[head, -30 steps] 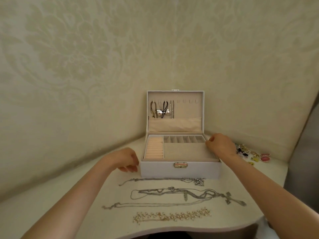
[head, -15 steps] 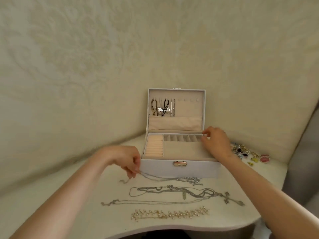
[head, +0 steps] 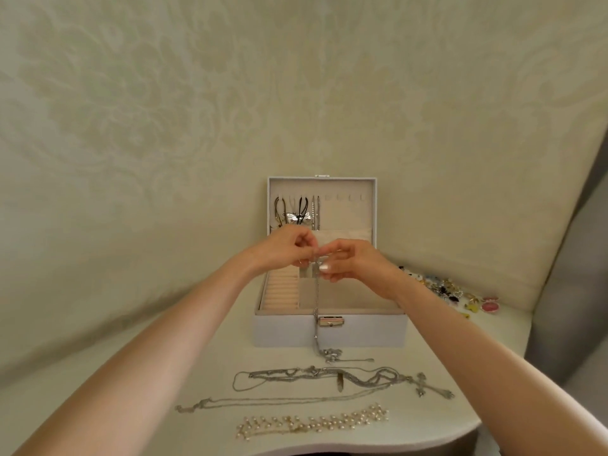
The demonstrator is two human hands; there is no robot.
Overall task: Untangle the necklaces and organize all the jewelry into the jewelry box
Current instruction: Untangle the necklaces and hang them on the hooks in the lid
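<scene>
A white jewelry box (head: 362, 330) stands open on the table, with several necklaces (head: 297, 213) hanging on hooks inside its lid. My left hand (head: 284, 246) and my right hand (head: 352, 264) meet above the box, both pinching the top of a silver chain necklace (head: 316, 307). The chain hangs straight down over the box front, and its lower end (head: 332, 354) rests on the table. In front of the box lie a tangle of silver chains (head: 329, 376) with a cross pendant (head: 422, 385), a long thin chain (head: 263, 401) and a pearl necklace (head: 312, 422).
A scatter of small colourful jewelry pieces (head: 454, 292) lies on the table right of the box. The patterned wall (head: 296, 93) rises right behind the box. The table's curved front edge (head: 329, 450) runs just below the pearl necklace.
My left hand lifted the nearest silver chain off the table up over the box. My right hand left the box's edge and joined it at the chain's top.
</scene>
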